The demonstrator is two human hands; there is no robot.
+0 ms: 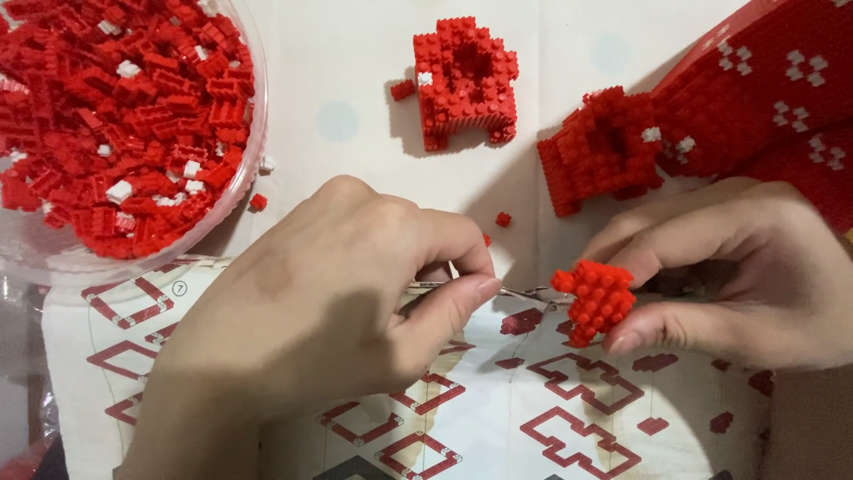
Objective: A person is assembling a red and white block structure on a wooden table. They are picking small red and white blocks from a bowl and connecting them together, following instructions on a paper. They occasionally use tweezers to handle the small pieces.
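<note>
Left hand [329, 311] is closed in a pinch, thumb against fingers, on thin metal tweezers [520, 292]; the tweezer tips reach right and meet a small red brick cluster [597, 300]. Right hand [737, 276] grips that cluster between thumb below and fingers above, closed on it, holding it just above the instruction sheet [498, 409]. The sheet lies on the counter [346, 98] under both hands and shows red outline diagrams of brick layers. At upper left stands a clear bowl [253, 169] filled with loose red bricks and a few white ones; several stray bricks lie just outside its rim. At top centre sits a red block assembly [466, 84] with a hollow middle, a single small brick beside its left edge. A second red assembly [600, 151] with white studs lies to the right, touching or just beside a large red built body [764, 89] dotted with white flower-like marks in the upper right corner. One loose brick [504, 219] lies between the hands and the assemblies.
</note>
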